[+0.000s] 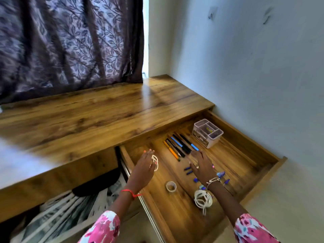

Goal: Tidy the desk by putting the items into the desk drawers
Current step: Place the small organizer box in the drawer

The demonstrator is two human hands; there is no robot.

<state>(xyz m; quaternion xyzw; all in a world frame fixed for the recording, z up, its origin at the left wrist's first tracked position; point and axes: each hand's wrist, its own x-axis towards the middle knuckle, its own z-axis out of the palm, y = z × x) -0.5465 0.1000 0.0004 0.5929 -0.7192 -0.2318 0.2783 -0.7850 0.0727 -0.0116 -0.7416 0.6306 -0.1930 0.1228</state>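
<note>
Nearest in the open wooden drawer (259, 179) lie a limp coil of white cable (203, 200) and a small roll of clear tape (171, 186), both probably light. Beyond, the left hand (144, 168) loosely grips a small white cord loop (155, 162), likely floppy; the right hand (203, 165) is spread flat. Farther off lie slim, stiff pens (178, 146), probably best pinched mid-barrel.

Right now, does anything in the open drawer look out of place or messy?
Nothing is damaged or spilled. The pens lie in a neat row, but small blue caps are scattered loose around the right hand, and the left hand holds a small white cord.
</note>
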